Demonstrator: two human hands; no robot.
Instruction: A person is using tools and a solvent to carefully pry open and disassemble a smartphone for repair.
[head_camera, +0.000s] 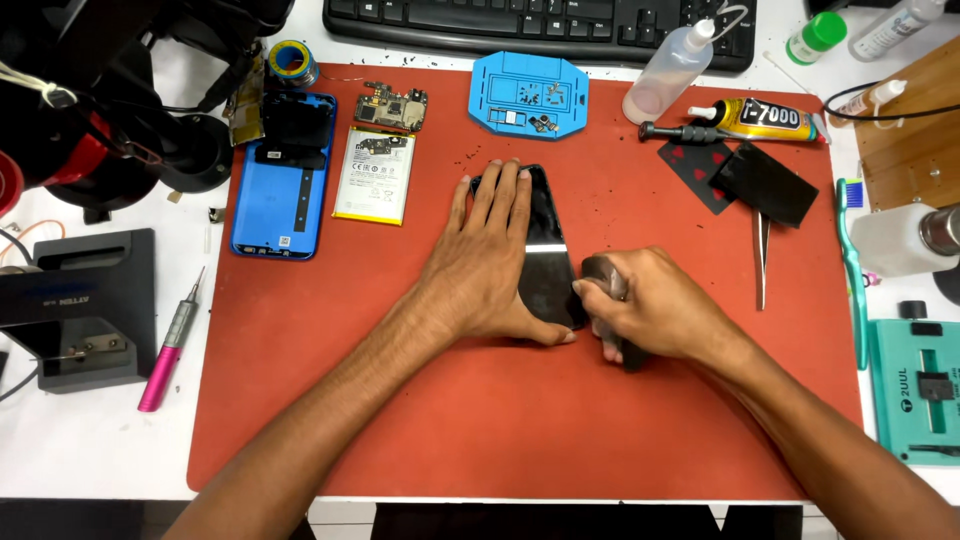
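Head view: black glossy phone screen panel on red mat.
Left hand open, flat on it; right hand beside, gripping dark cloth.

The left hand is laid flat, palm down, fingers spread and extended forward. The right hand is curled into a closed grip, just beside it.
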